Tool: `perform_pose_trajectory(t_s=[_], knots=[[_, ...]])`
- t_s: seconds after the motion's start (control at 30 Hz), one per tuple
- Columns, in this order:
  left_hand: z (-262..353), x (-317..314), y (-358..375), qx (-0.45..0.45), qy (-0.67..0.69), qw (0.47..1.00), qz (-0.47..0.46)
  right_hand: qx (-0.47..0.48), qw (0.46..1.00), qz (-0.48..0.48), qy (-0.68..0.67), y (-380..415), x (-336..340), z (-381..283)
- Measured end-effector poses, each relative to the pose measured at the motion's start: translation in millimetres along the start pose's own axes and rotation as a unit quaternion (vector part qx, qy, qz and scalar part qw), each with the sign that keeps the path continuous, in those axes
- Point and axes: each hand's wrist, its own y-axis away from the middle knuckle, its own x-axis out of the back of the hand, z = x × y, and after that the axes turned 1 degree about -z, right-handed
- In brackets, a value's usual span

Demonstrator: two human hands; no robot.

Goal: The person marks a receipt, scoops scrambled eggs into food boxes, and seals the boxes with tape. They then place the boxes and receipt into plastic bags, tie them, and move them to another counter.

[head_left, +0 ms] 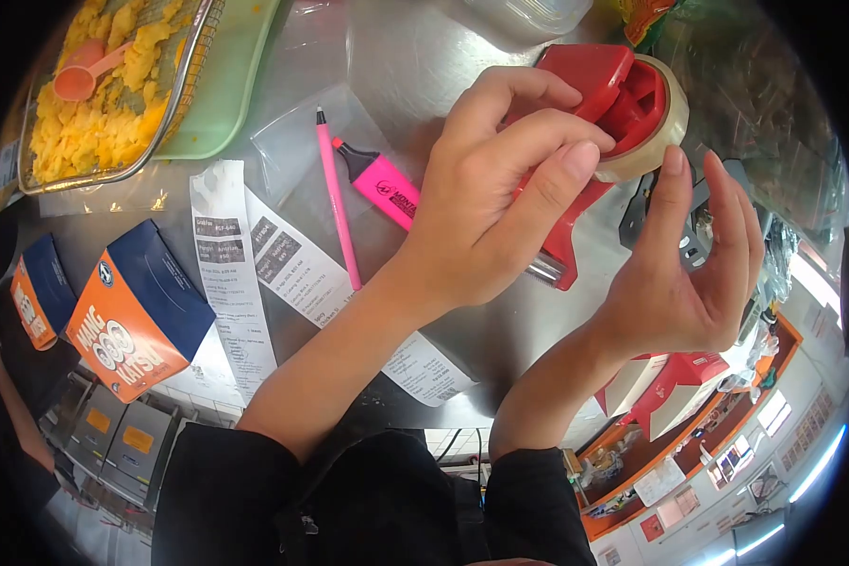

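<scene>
My left hand (500, 179) hovers over the near side of a red tape dispenser (590, 71), its thumb and index fingertip brought together. Whatever may be between them is too small to make out. A roll of clear tape (672, 127) sits in the dispenser. Just beyond the roll's near edge is my right hand (693, 255), with thumb and fingers curved and apart and nothing visible in them. Left of my left hand lie a pink highlighter (382, 184) with a black cap and a slim pink pen (335, 193).
Printed receipts (231, 274) lie on the metal table beside orange and blue boxes (141, 302). A wire-rimmed tray (151, 156) holds yellow crumbly food and a pink scoop (80, 75). Red and cream boxes (674, 382) are at the lower right. Another person's arm (19, 406) shows at far left.
</scene>
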Motion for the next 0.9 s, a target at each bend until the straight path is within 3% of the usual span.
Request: perform_pose_trajectory(t_s=[0.2, 0.4, 0.47, 0.5, 0.53, 0.6, 0.63, 0.8, 0.9], knots=[[0.1, 0.1, 0.1, -0.005, -0.007, 1.0, 0.0, 0.017, 0.999, -0.013, -0.042, -2.2, 1.6, 2.4], [3.4, 0.2, -0.2, 0.015, 0.008, 1.0, -0.012, -0.037, 0.998, -0.041, 0.005, 2.1, -1.3, -7.2], [4.8, 0.4, -0.4, 0.03, 0.003, 0.999, -0.013, -0.079, 0.994, -0.038, -0.069, 3.6, -0.3, -3.4], [4.7, 0.5, -0.5, 0.03, 0.004, 0.999, -0.014, -0.171, 0.969, -0.062, -0.168, 1.5, 4.1, -2.5], [4.4, 0.4, -0.5, 0.033, 0.008, 0.999, -0.015, -0.171, 0.969, -0.062, -0.166, -2.4, 10.6, -3.5], [4.8, 0.1, -0.6, 0.036, 0.013, 0.999, -0.02, -0.343, 0.873, -0.173, -0.299, -12.1, 22.3, -5.9], [6.1, -0.1, -0.7, 0.043, 0.013, 0.999, -0.019, -0.343, 0.857, -0.222, -0.315, -12.9, 25.2, 0.4], [5.9, 0.4, -1.0, 0.038, -0.007, 0.999, -0.032, -0.333, 0.867, -0.162, -0.332, -2.2, 15.8, 11.4], [5.2, 0.6, -0.9, 0.021, -0.023, 0.999, -0.044, -0.353, 0.836, -0.156, -0.389, -0.3, 12.0, 11.7]])
